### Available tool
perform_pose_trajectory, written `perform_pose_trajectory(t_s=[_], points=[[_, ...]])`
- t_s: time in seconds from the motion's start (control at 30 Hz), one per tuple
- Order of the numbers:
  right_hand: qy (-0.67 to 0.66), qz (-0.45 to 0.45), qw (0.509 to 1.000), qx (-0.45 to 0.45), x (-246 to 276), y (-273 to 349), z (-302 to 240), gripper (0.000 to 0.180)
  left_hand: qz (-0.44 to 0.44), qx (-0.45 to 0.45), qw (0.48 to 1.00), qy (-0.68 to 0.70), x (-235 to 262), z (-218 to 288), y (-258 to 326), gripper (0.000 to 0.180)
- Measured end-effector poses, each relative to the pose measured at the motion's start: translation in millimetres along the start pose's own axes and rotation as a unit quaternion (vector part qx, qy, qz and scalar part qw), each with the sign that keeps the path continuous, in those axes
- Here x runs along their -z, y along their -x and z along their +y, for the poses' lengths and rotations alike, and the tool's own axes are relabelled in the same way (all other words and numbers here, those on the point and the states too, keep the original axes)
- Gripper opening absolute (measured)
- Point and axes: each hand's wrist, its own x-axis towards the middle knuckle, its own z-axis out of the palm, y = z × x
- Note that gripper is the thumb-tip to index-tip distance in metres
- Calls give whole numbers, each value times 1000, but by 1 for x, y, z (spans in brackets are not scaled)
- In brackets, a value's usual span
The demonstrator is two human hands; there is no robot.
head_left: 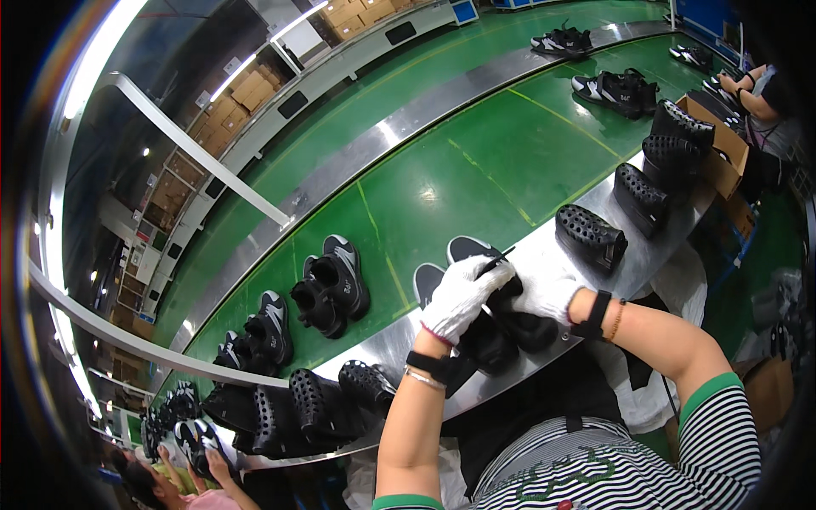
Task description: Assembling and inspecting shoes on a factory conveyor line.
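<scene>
A pair of black sneakers with grey toes stands in front of me on the metal ledge, toes pointing away; the left sneaker and the right sneaker sit side by side. My left hand, in a white knit glove, is closed over their upper part. A thin black strip, like a lace, sticks out between its fingers. My right hand, gloved the same way, is closed against the right sneaker's side. Its fingertips are partly hidden, and both hands cover the sneakers' middle.
Black perforated shoe forms line the ledge on both sides. A green conveyor belt carries more sneakers. A cardboard box stands at the right end. Co-workers are at the far right and lower left; one holds a sneaker.
</scene>
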Motion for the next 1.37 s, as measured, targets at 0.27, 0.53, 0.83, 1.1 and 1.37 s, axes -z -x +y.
perform_pose_trajectory(t_s=[0.27, 0.53, 0.83, 1.1, 1.37], points=[[96, 130, 951, 262, 5, -5, 3, 19, 43, 67, 996, 49, 5, -7, 4, 42], [-185, 175, 967, 16, 3, 52, 18, 16, 194, -146, 917, -318, -18, -12, 50, 51], [-167, 215, 950, 153, -35, 79, 18, 14, 130, -154, 813, -547, -44, -1, 42, 33], [-701, 67, 687, -180, 1, 48, 7, 15, 179, -193, 868, -422, -39, -24, 53, 39], [-649, 8, 730, -215, -21, 58, 19, 18, 231, -169, 876, -388, -38, -35, 54, 35]])
